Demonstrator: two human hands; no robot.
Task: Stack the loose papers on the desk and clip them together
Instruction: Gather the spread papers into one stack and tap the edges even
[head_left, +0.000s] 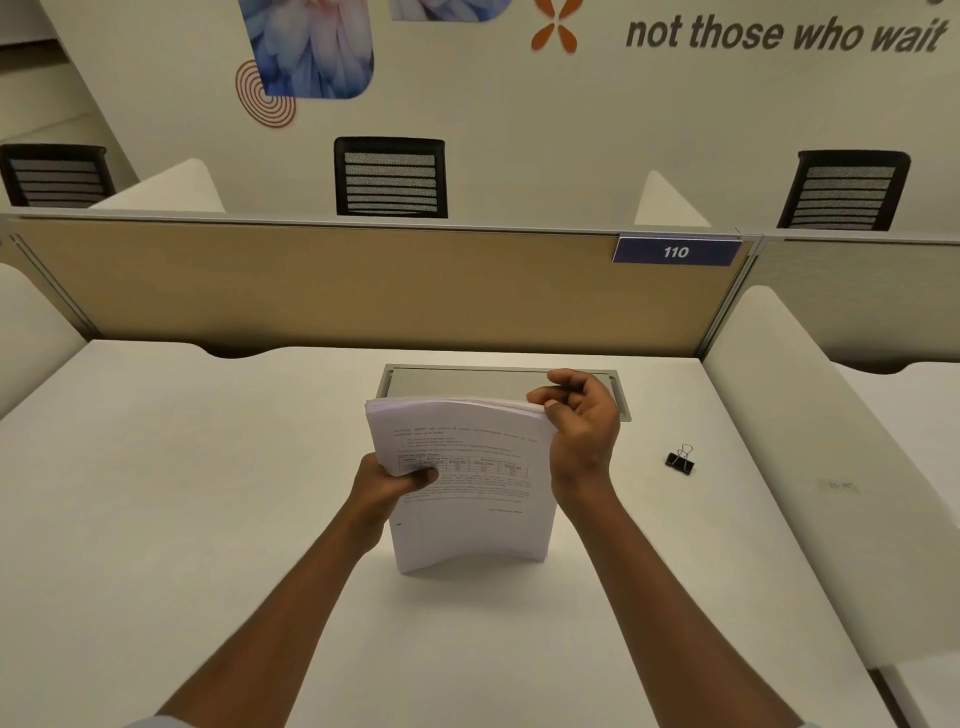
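We stood the papers (467, 483) on edge mid-surface (208, 493), left hand (387, 483) gripping their left side, right hand (582, 421) pinching the top right corner. The clip (680, 460) lay right; a tan partition (337, 286) and chairs (390, 176) stood far.

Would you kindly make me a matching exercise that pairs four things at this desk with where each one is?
Things:
1. paper stack
2. binder clip
3. left hand
4. right hand

Places:
A. lying alone on the desk, right of the papers
B. gripping the stack's left edge
C. standing on its bottom edge between both hands
D. at the stack's top right corner

Pairs: 1-C, 2-A, 3-B, 4-D
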